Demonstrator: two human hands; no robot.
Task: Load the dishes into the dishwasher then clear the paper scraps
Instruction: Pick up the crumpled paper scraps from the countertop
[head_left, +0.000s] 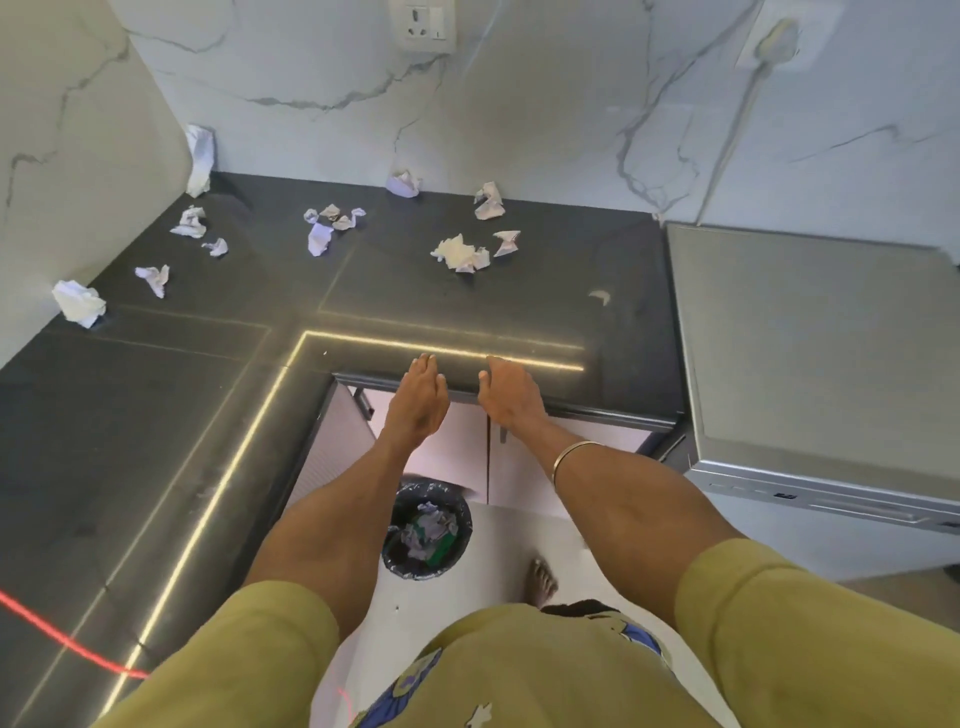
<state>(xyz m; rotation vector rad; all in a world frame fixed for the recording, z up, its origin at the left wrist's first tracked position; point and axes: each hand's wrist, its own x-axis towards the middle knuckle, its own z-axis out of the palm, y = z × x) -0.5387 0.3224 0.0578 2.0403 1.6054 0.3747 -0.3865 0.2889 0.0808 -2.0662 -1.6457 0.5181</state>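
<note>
Olive sleeves (810, 623) nearest; left hand (418, 397) and right hand (511, 397) flat, fingers straight, empty, on counter edge (363, 358). Paper scraps (460, 253) look light, soft; pinch anywhere.

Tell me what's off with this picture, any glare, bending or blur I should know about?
Head view: wide-angle lens bows the counter edges and the dishwasher lid; a bright light strip reflects as glare along the counter's front edge, passing under the left hand and right hand; the wall socket at top looks soft; paper scraps stay fairly sharp.
</note>
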